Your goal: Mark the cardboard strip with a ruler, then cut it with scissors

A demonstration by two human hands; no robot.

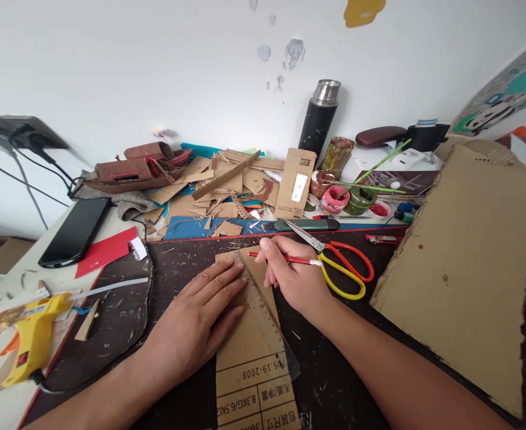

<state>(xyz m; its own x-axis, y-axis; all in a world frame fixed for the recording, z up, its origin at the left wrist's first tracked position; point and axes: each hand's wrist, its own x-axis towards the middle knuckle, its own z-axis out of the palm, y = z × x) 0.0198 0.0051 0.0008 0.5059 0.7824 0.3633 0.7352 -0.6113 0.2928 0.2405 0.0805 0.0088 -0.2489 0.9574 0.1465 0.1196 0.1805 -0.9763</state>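
Observation:
My left hand [202, 304] lies flat, fingers stretched out, on a printed cardboard strip [238, 358]. Its fingertips press on a clear ruler [265, 310] that runs at a slant along the strip. My right hand [294, 272] is closed around a red pencil [285, 258], whose tip points left over the ruler's upper end. Just right of that hand lie scissors with one orange and one yellow handle [343, 286], their blades apart. A dark green utility knife [307, 225] rests beyond them.
Cardboard scraps [227, 185] and a model boat [132, 170] line the back. Paint jars [334, 200] and a black thermos [319, 122] stand at back right. A large cardboard sheet [464, 269] leans at right. A yellow glue gun [34, 334] and a phone [75, 232] lie left.

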